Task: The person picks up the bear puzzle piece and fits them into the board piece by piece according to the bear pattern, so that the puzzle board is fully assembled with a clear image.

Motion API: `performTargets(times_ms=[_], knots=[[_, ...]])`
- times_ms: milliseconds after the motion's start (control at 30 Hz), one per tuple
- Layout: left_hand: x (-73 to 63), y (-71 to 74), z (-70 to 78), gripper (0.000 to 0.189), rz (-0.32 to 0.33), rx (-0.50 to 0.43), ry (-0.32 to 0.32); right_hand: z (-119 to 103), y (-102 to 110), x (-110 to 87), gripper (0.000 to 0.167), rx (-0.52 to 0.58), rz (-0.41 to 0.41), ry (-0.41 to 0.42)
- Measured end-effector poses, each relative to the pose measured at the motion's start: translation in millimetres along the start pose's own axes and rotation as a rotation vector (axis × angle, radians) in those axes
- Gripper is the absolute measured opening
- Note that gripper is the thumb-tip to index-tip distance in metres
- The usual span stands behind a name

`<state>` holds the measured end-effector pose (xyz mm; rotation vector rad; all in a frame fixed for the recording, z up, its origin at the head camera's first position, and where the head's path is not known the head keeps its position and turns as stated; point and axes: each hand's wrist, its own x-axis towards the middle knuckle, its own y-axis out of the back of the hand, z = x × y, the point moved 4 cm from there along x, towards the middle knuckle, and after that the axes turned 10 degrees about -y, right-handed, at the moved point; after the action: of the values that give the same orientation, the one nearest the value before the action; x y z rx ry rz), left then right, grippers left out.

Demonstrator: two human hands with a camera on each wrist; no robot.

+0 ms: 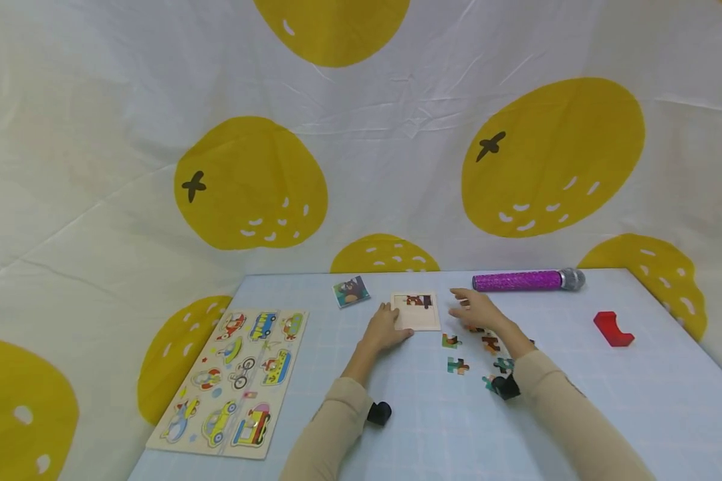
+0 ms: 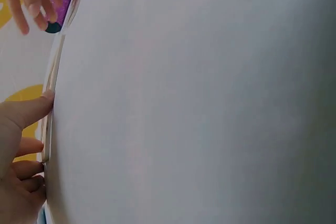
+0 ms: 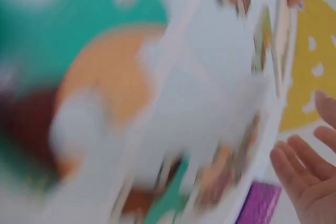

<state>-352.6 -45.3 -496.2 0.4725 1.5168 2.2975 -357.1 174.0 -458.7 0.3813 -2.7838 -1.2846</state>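
A small pale jigsaw tray [image 1: 418,322] lies near the back of the table, with joined pieces showing a brown bear [image 1: 420,302] along its upper part. My left hand [image 1: 387,329] holds its near left corner, the thumb along the front edge and the fingers at the left side. To the right of the tray hovers my right hand [image 1: 481,312], fingers loosely spread and holding nothing. Loose jigsaw pieces lie below that hand, among them a green-and-orange one [image 1: 451,341], a teal one [image 1: 457,365] and a brown one [image 1: 491,344]. The forearm hides some pieces.
Left on the table lies a wooden peg puzzle board [image 1: 195,446] of vehicles. A bear picture card [image 1: 351,292] is at the back. A purple microphone [image 1: 517,281] lies behind the right hand, and a red curved block [image 1: 614,329] at the far right. Patterned cloth [image 1: 397,167] hangs behind.
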Motion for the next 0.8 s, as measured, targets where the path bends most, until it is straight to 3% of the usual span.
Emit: performTargets(times_ms=[100,200,367,467,700,800], knots=[[-0.8,-0.7,0.4,0.071,0.004,-0.001,0.001,19.1,21.8,-22.4,0.054,-0.051,0.000,-0.014],[-1.0,0.6,-0.7,0.070,0.014,-0.027,0.018,39.6,40.4,-44.9,0.056,-0.101,-0.024,-0.087],[-2.4,3.8,-4.0,0.066,0.034,-0.065,0.041,70.4,53.3,-70.4,0.063,-0.165,-0.088,-0.210],[-1.5,5.1,-5.1,0.066,0.019,-0.057,0.054,81.3,51.7,-75.6,0.062,-0.166,-0.089,-0.245],[1.1,7.2,-4.5,0.068,-0.018,-0.024,0.040,86.7,46.9,-72.4,0.037,-0.171,-0.069,-0.191],[0.4,6.6,-4.4,0.068,-0.014,-0.021,0.024,84.1,46.9,-70.3,0.035,-0.173,-0.091,-0.203]])
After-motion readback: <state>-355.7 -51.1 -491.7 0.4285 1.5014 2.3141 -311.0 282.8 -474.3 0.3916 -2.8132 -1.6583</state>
